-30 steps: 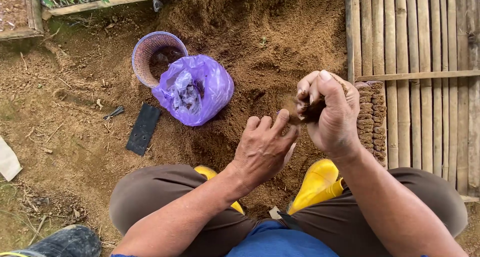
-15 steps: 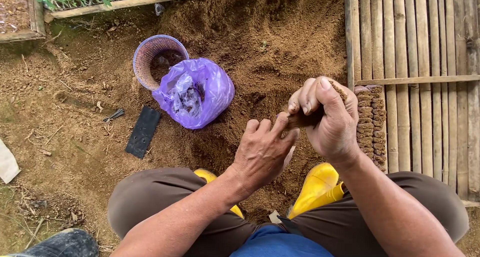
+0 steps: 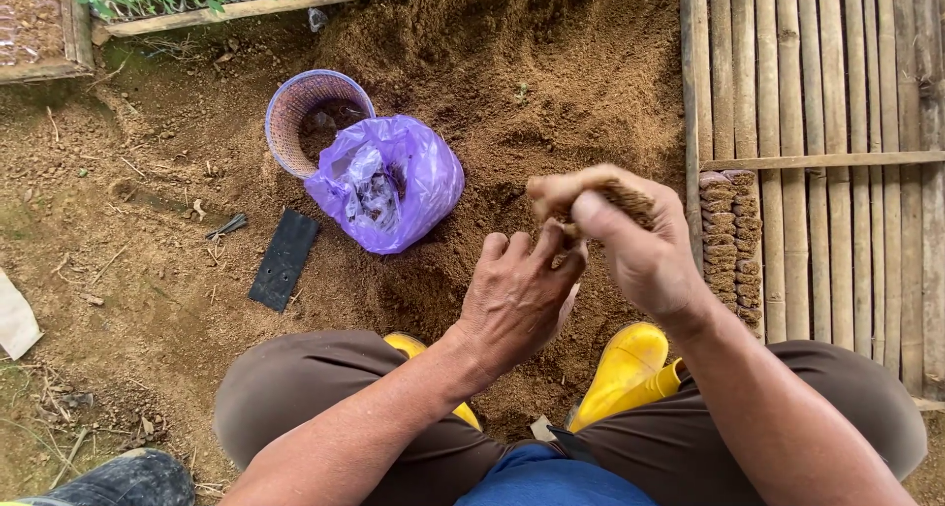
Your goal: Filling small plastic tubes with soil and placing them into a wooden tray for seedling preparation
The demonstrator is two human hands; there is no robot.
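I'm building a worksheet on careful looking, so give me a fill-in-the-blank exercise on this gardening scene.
1. The plastic bag lying against the woven basket is ____ in colour.
2. The person's boots are ____.
3. The right hand is raised above the left hand and is full of brown ____.
4. The filled seedling bags are stacked against a rack of ____ slats.

Missing words: purple; yellow; soil; bamboo

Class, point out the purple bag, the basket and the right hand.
Purple bag (image 3: pixel 394 186), head view, middle of the plastic.
Basket (image 3: pixel 283 122), head view, left rim.
Right hand (image 3: pixel 640 245), head view, back of the hand.
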